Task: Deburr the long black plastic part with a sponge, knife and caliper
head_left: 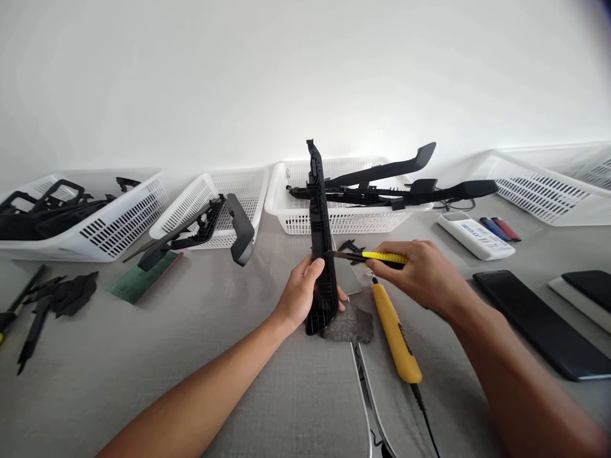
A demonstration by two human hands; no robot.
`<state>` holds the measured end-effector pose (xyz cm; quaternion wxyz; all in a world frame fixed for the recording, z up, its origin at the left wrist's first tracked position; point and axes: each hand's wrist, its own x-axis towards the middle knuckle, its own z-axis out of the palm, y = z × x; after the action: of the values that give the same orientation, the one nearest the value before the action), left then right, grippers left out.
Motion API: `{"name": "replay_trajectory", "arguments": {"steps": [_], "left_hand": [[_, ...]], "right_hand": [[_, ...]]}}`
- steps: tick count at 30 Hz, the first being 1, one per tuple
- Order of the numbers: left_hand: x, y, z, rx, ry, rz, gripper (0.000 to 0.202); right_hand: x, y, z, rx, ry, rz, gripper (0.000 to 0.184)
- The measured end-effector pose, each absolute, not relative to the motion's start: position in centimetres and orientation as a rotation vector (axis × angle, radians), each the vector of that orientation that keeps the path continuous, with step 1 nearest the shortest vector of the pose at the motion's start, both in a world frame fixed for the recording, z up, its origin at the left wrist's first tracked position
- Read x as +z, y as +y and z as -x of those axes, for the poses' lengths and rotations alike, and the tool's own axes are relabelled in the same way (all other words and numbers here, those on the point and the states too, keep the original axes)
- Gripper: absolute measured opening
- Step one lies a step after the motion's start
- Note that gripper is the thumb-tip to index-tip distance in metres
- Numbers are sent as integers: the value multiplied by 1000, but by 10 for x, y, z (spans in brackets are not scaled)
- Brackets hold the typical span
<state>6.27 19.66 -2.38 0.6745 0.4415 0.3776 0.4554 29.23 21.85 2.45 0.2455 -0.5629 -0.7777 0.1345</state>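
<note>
My left hand [301,289] is wrapped round the lower part of a long black plastic trim piece [321,222], held upright with its ribbed inner side facing me. The thumb lies across the front and fingertips show at the right edge. In my right hand [420,270] is a yellow and black utility knife [382,257], pointing left. Its tip meets the trim piece just above my left thumb; whether it cuts in, I cannot tell. A dark grey cloth-like pad [351,323] lies below the piece. Beside it rests a yellow corded hand tool [396,334].
White baskets with black plastic parts stand along the wall: a left basket [119,222], a smaller basket [260,191] and a middle basket [344,222]. To the right are another basket [529,191], a white device [475,235], two lighters [506,229] and a black phone [544,324].
</note>
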Motion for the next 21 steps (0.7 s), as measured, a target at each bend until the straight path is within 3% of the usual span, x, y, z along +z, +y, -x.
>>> {"name": "replay_trajectory", "arguments": {"steps": [5, 13, 21], "left_hand": [[-26, 196, -61, 998, 846, -1023, 35], [-25, 196, -59, 1010, 856, -1075, 51], [-24, 195, -61, 1010, 902, -1118, 39]], "right_hand": [[25, 219, -292, 288, -1994, 1563, 30], [27, 221, -297, 293, -1969, 1591, 34], [27, 220, -292, 259, -1968, 1573, 32]]}}
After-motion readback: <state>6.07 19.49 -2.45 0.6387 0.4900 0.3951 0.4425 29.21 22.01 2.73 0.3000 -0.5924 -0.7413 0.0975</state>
